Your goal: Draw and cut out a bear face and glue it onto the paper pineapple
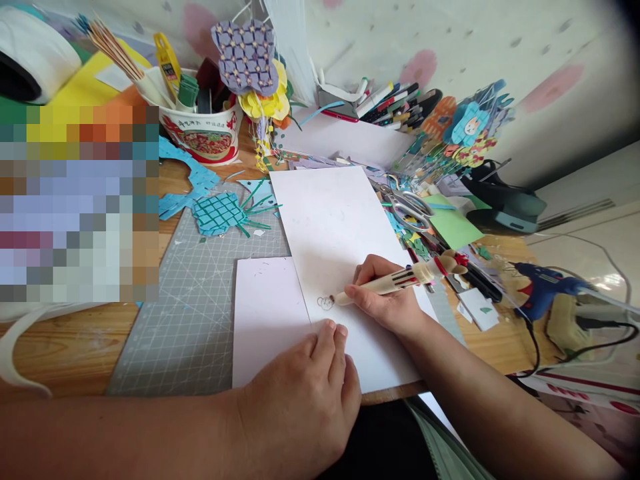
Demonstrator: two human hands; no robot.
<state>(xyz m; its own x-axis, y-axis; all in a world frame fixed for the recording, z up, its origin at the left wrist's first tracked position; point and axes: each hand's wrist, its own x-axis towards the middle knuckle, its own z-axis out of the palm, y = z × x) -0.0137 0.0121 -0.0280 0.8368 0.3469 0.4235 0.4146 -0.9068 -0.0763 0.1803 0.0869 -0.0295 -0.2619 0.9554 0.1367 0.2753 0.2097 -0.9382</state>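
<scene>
My right hand [387,300] grips a thick white multicolour ballpoint pen [395,281] with a red-and-cream figure on its top end. The pen's tip touches a white sheet of paper [340,227], beside a small drawn scribble of round loops [326,303]. My left hand [320,380] lies on the sheet's lower left edge, its fingers resting flat on the paper with no object in them. Under that edge is another white sheet or pad [265,313] bearing a few faint marks. Both lie over a grey cutting mat [200,320].
Blue paper with a green grid [217,215] lies on the mat. Scissors [407,207] and green paper [453,221] sit right of the sheet. A blue hot glue gun [545,287] with cords is far right. A paper tub [205,133] holds tools; markers [390,103] stand behind.
</scene>
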